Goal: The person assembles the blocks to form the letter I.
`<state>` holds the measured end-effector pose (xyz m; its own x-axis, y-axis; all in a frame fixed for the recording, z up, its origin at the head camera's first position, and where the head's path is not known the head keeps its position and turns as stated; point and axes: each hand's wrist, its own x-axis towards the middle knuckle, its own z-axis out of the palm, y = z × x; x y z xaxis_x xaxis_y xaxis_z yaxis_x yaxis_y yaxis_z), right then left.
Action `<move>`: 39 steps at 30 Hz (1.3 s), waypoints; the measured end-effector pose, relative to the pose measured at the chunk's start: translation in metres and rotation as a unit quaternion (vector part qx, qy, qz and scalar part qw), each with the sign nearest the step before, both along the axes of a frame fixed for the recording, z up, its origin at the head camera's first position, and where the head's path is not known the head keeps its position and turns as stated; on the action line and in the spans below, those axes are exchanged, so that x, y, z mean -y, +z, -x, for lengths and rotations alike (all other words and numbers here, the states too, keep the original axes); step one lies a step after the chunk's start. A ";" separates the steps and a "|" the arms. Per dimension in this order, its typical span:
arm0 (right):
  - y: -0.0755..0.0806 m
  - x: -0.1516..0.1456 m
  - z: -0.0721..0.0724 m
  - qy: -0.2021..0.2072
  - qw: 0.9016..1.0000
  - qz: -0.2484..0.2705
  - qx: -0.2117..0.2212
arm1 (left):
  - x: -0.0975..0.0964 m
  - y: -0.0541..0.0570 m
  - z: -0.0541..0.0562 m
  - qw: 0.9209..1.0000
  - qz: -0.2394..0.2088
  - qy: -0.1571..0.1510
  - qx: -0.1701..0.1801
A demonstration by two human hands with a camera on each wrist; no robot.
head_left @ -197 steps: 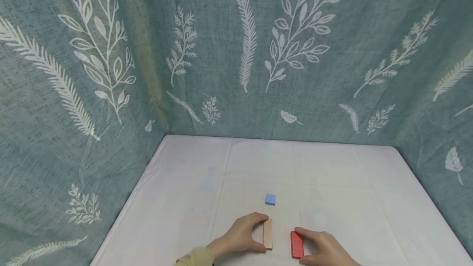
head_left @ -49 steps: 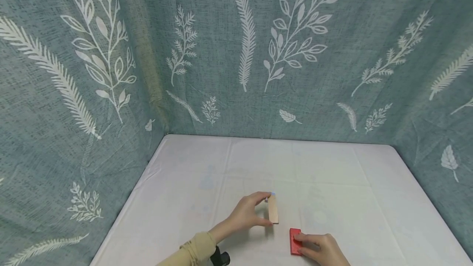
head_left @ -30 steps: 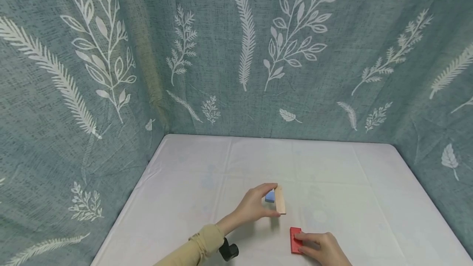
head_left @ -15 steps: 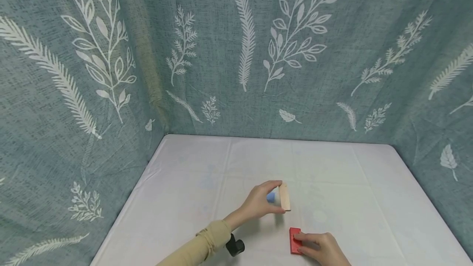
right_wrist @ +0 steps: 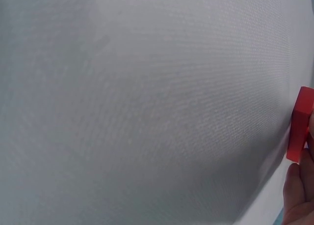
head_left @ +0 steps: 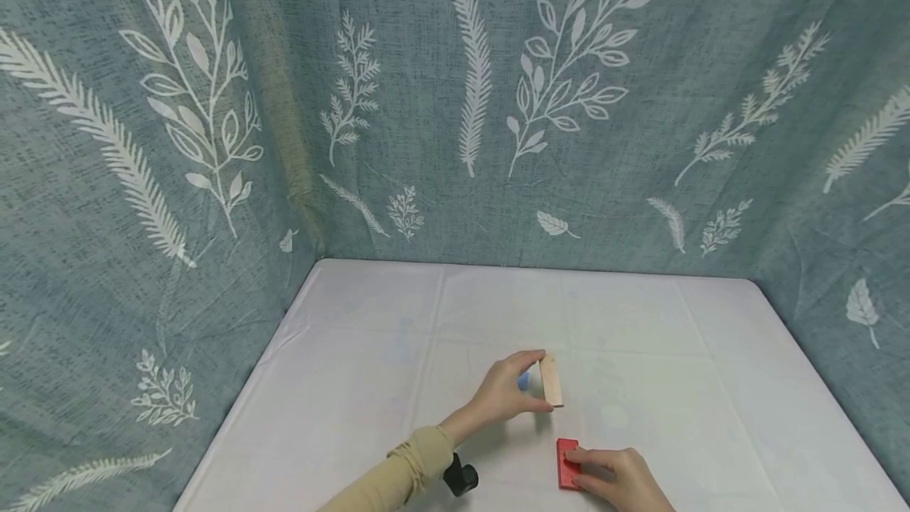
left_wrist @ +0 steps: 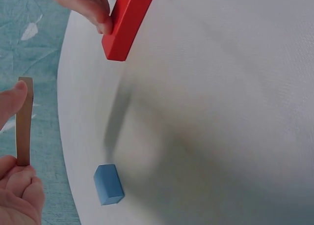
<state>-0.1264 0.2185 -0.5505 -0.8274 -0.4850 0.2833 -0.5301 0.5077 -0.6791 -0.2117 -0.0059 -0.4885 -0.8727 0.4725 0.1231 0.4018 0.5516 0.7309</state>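
Observation:
My left hand holds a plain wooden block by its two ends, thumb at the near end and fingertip at the far one. A shadow lies below, so the block is raised over the table. Partly hidden behind that hand, a small blue block rests on the white cloth. My right hand has thumb and fingertips on a red rectangular block, nearer the front. Only part of the red block and some fingers show at the right wrist view's edge.
A white cloth covers the table. Green leaf-patterned curtains stand along its back and sides. A black device is at my left wrist, beside the rolled tan sleeve.
My left hand has lifted the wooden block and carried it forward and right, past the blue block. The right fingers have shifted from the red block's ends to its middle; lately they stay still.

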 end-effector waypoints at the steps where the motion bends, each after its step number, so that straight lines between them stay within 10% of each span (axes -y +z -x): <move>1: 0.000 0.000 0.000 0.001 1.000 0.001 -0.003 | -0.001 -0.001 0.000 1.000 0.001 0.000 0.000; 39: -0.002 0.000 0.000 0.005 1.000 0.012 0.002 | -0.024 -0.027 -0.003 0.998 0.051 -0.026 0.013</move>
